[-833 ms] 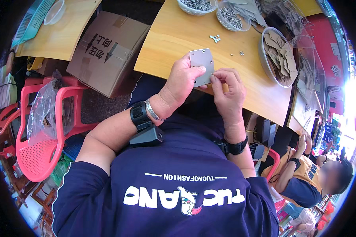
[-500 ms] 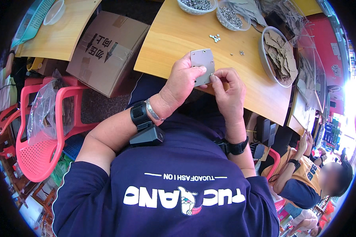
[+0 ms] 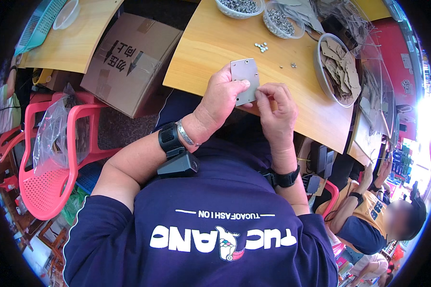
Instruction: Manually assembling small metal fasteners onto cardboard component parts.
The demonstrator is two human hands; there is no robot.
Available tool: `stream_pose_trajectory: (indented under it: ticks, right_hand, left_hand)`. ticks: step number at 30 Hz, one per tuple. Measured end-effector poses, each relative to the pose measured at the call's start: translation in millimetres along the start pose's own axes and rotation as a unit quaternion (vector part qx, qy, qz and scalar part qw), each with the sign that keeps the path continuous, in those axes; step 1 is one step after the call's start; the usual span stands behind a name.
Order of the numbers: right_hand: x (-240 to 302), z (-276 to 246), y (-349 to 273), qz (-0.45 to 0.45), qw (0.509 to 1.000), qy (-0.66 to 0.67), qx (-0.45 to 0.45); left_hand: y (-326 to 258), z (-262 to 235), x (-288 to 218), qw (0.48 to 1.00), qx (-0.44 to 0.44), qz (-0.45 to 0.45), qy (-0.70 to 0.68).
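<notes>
Shifted slightly right since the earlier frame, my right hand (image 3: 278, 107) holds thumb and forefinger together at the right edge of the grey plate (image 3: 245, 71); whether they grip anything, I cannot tell. Edge work appears in hand, calling next for precise fingertip placement; my left hand (image 3: 218, 98) pinches the plate, long axis running away from me, far end tipped left, with silver studs (image 3: 262, 47) beyond.

We see bold white lettering (image 3: 182, 239), upside down, across the navy-blue fabric T-shirt (image 3: 201, 196) below the left hand (image 3: 219, 98), with a smaller line nearer it. Left of that hand, the brown cardboard box (image 3: 151, 45) bears black characters and arrows. Below and right of the right hand (image 3: 279, 107), we find dark lettering on a co-worker's orange-and-navy shirt (image 3: 361, 232).
</notes>
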State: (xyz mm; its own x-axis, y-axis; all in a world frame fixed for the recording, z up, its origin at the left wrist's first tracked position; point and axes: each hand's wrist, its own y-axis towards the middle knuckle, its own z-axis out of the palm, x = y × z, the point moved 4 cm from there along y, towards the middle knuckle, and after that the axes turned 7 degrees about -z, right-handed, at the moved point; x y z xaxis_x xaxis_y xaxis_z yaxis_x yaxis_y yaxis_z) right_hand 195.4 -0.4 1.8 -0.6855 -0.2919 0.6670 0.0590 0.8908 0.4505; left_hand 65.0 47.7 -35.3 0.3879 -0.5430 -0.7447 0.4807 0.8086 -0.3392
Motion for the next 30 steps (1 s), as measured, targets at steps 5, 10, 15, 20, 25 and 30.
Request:
stream_pose_trajectory:
  ticks: [5, 10, 15, 20, 25, 30]
  right_hand:
    - [-14, 1, -6, 0.075, 0.991, 0.109, -0.016]
    - [-10, 1, -5, 0.075, 0.994, 0.073, -0.012]
    - [-4, 0, -1, 0.074, 0.996, 0.038, -0.002]
    - [-4, 0, 0, 0.103, 0.994, 0.025, 0.010]
    - [-15, 1, -2, 0.170, 0.981, 0.087, 0.020]
    - [-20, 3, -5, 0.192, 0.967, 0.169, 0.007]
  left_hand:
    - [-1, 1, 0, 1.000, 0.001, -0.025, -0.006]
    - [-2, 2, -1, 1.000, -0.002, -0.013, -0.002]
    - [-2, 0, -2, 1.000, -0.005, -0.003, 0.017]
    - [-1, 0, -1, 1.000, -0.003, 0.001, 0.031]
    - [-3, 0, -1, 1.000, 0.004, -0.006, 0.024]
    - [-4, 0, -3, 1.000, 0.015, -0.013, 0.022]
